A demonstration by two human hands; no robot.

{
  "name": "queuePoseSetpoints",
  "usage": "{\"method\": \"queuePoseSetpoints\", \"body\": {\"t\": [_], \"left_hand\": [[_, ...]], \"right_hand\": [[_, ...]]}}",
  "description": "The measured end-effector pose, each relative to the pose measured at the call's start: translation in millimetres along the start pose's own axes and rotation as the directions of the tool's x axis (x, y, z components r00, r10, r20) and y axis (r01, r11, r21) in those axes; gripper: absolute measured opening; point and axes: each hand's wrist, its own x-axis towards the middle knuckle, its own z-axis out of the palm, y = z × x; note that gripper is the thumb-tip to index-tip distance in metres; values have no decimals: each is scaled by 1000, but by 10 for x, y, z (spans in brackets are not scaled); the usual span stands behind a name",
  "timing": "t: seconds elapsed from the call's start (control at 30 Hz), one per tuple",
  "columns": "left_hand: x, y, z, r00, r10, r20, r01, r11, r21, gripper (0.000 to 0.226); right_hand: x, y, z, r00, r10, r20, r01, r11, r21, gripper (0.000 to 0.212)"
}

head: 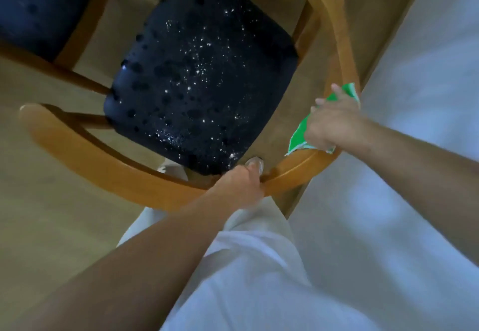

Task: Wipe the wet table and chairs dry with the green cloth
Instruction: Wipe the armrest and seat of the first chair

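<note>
Head view: left hand [239, 183] clenched the chair's wooden rail [108, 164] at lower centre, likely to steady it; right hand [334, 126] pressed the green cloth [298, 137] onto the rail mid-right; seat [202, 76] beaded wet.

hidden: most of green cloth [300, 133] under right hand [334, 126]; left hand [241, 183] fingers wrapped behind chair [108, 164] backrest rail, only thumb shows | cut off: second chair [39, 6] at top-left corner, chair's right armrest at top edge, both forearms at frame edges | blurred: whole view soft, pale surface [420, 76] at right unidentifiable
</note>
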Motion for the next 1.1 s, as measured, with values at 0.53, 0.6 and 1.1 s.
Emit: {"method": "queuePoseSetpoints", "body": {"t": [0.53, 0.6, 1.1], "left_hand": [[-130, -222, 42, 997, -54, 51, 51, 997, 60, 39], [-141, -219, -9, 997, -39, 66, 36, 998, 49, 48], [245, 412, -146, 948, -317, 12, 315, 946, 75, 36]], "right_hand": [[-66, -597, -108, 912, -340, 231, 317, 939, 131, 49], [40, -206, -100, 962, -211, 174, 218, 976, -19, 51], [-44, -248, -165, 751, -635, 179, 630, 771, 92, 27]]}}
